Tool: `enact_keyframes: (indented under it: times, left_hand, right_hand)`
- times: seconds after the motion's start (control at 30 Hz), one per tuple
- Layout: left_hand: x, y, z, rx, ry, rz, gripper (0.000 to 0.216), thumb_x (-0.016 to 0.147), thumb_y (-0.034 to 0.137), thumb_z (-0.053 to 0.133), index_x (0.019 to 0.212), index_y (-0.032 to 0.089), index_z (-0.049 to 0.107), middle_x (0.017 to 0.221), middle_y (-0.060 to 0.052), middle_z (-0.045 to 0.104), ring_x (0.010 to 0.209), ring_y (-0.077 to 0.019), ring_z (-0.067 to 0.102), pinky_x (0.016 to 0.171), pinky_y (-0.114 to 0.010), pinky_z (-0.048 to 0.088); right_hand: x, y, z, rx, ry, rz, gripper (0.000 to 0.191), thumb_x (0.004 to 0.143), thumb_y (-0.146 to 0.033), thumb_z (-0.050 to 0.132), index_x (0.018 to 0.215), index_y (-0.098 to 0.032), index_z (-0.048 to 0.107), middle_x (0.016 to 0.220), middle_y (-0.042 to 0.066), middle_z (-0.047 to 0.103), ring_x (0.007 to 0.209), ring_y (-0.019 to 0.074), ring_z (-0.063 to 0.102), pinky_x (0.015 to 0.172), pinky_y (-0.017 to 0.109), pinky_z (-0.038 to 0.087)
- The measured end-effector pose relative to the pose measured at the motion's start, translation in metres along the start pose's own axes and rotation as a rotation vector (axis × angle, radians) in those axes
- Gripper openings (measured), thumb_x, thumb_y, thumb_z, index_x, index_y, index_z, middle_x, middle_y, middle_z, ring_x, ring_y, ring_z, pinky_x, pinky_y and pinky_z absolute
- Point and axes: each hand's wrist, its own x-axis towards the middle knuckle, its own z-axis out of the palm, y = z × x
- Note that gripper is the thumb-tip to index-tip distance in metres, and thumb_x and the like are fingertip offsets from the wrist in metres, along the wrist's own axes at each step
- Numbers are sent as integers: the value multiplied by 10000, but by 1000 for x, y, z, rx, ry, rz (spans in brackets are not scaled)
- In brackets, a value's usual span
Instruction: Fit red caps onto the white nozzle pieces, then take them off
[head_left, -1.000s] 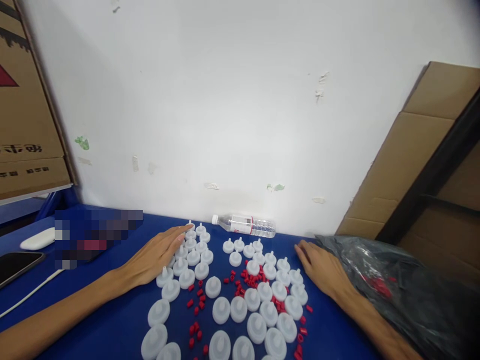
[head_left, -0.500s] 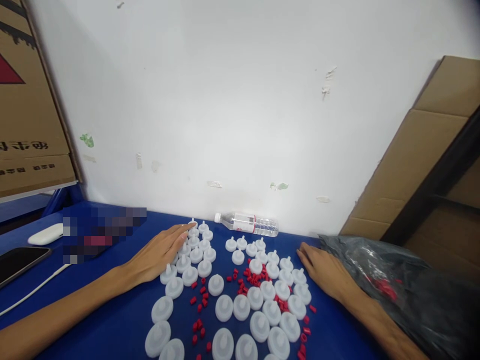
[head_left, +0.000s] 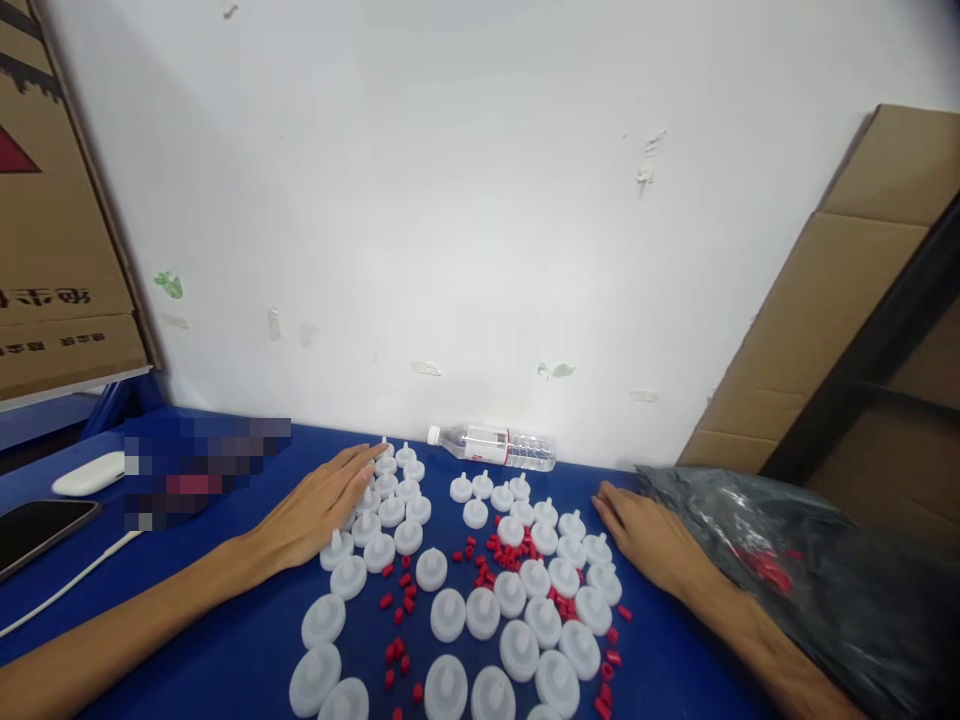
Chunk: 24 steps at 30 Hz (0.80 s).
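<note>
My left hand [head_left: 319,505] lies flat with its fingers stretched out along the left edge of a group of white plastic spouted caps [head_left: 391,510], touching or partly covering the outermost ones. On the right, my right hand [head_left: 637,530] rests on the table beside a second group of white spouted caps [head_left: 542,622]. Its fingers are loosely bent and partly spread, with nothing seen in them. Small red plastic sleeves [head_left: 406,663] are scattered between the two groups, and more red pieces [head_left: 531,541] lie heaped among the right-hand caps.
A clear plastic bottle [head_left: 529,450] lies on the blue table [head_left: 247,625] against the white wall. A grey plastic bag [head_left: 847,600] with red pieces sits at right. Phone [head_left: 45,530], white case [head_left: 88,474], cable [head_left: 67,590] and a pixelated patch are at left; cardboard flanks both sides.
The view has shifted very slightly. Both hands, the caps and the red sleeves stay where they were.
</note>
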Motion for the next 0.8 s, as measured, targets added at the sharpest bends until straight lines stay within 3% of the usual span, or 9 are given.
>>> enact_keyframes:
  times: [0.13, 0.23, 0.33, 0.53, 0.63, 0.7, 0.8]
  left_hand:
    - [-1, 1, -1, -10, 42, -11, 609, 1079, 555, 247, 1593, 241, 332, 1646, -63, 382, 1495, -270, 389, 1274, -456, 262]
    - [-2, 5, -2, -17, 67, -27, 600, 1077, 556, 266, 1591, 250, 304, 1615, -85, 418, 1440, -288, 462, 1230, -474, 331]
    - [-3, 9, -3, -27, 79, -34, 603, 1073, 568, 266, 1571, 236, 338, 1583, -99, 452, 1405, -306, 499, 1199, -480, 370]
    - [0, 14, -21, -52, 192, 10, 622, 1080, 484, 113, 1503, 145, 419, 1556, -103, 479, 1440, -279, 431, 1249, -452, 287]
    - [-8, 23, -37, -8, 265, 81, 648, 1046, 489, 91, 1348, 165, 563, 1422, -103, 593, 1380, -307, 470, 1229, -469, 313]
    - [-20, 32, -43, 79, 275, 194, 593, 1011, 506, 164, 1141, 220, 666, 1241, -103, 678, 1298, -331, 523, 1195, -502, 351]
    - [-39, 47, -40, 199, 201, 532, 375, 948, 434, 358, 759, 261, 631, 822, -96, 669, 946, -322, 613, 958, -554, 479]
  right_hand:
    - [0, 1, 0, -5, -6, 3, 319, 1057, -395, 299, 964, -243, 564, 910, 88, 736, 795, 265, 719, 692, 342, 451]
    - [0, 1, -1, -6, -8, 8, 313, 1055, -401, 308, 946, -250, 559, 875, 75, 730, 757, 261, 712, 654, 336, 436]
    - [-1, 1, -2, -6, -7, 6, 307, 1055, -409, 316, 938, -255, 555, 864, 66, 726, 734, 250, 704, 634, 329, 422]
    - [-1, 2, -1, 0, -7, -12, 314, 1060, -404, 298, 940, -253, 546, 894, 68, 727, 742, 246, 703, 646, 337, 425]
    - [-1, 3, 0, 7, -2, -16, 298, 1055, -399, 321, 949, -250, 556, 914, 71, 732, 733, 236, 700, 646, 335, 423]
    - [-1, 3, 1, 8, 0, -13, 291, 1053, -401, 332, 953, -248, 558, 899, 69, 728, 732, 237, 698, 645, 335, 421]
    - [-1, 3, 0, 5, -3, -10, 297, 1055, -404, 326, 945, -246, 552, 872, 63, 717, 726, 241, 694, 637, 335, 415]
